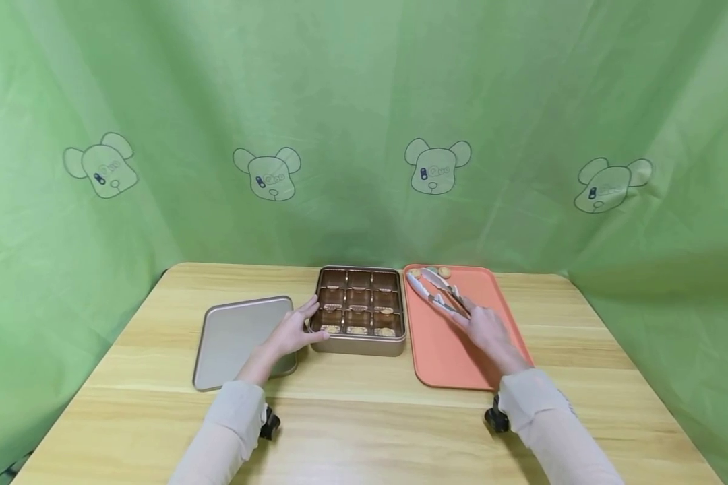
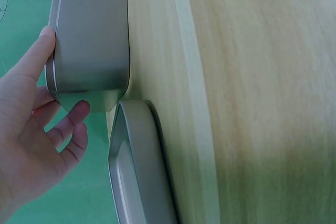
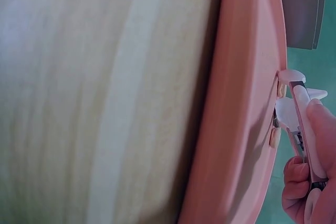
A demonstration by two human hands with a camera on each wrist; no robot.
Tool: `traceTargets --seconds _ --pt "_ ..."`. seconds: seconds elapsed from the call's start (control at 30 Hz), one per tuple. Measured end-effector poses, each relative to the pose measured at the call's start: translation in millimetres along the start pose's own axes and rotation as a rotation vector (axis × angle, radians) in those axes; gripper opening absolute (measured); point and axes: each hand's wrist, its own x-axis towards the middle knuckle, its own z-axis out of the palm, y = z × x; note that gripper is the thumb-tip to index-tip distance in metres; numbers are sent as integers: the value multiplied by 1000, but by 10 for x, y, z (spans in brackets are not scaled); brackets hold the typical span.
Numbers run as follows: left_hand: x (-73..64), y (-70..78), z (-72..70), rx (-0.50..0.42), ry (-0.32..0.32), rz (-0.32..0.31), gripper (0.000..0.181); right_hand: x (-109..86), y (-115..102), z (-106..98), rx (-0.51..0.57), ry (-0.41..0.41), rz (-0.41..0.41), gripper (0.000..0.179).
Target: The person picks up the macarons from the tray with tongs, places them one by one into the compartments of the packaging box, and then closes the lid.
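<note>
My left hand (image 1: 291,330) holds the left front corner of a square metal tin box (image 1: 358,345), thumb on its front rim and fingers along its left side. Brown dividers split the tin into compartments; several hold small round cookies (image 1: 385,332), mostly in the front row. My right hand (image 1: 485,327) grips metal tongs (image 1: 441,304) with white tips over the coral tray (image 1: 455,350). Spread tong tips stand around a pale cookie (image 3: 282,89) at the tray's far left. To its right are a greenish cookie (image 1: 432,269) and another pale cookie (image 1: 444,272).
The tin's grey metal lid (image 1: 236,340) lies on the wooden table (image 1: 364,431) left of the tin, partly under my left forearm. Directly right of the tin stands the tray. A green curtain (image 1: 352,222) hangs behind the table's far edge.
</note>
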Motion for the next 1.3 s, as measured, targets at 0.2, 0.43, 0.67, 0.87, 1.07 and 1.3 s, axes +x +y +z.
traceTargets --seconds 0.2,0.43,0.67,0.87,1.07,1.3 --pt "-9 -6 13 6 5 7 78 -1 10 1 -10 -22 1 53" --pt "-29 16 27 -4 -8 -3 78 -61 24 -1 -15 -5 -7 54" --pt "-37 5 14 -18 3 -9 78 -117 46 -18 1 -18 -3 55" --pt "-33 -4 4 -13 3 0 79 -179 114 -52 -5 -19 -18 59" --pt "-18 5 -9 -14 -3 6 78 -232 169 -87 -1 -8 -53 58" --pt "-11 16 -21 -6 -4 8 78 -276 250 -132 18 12 -73 57"
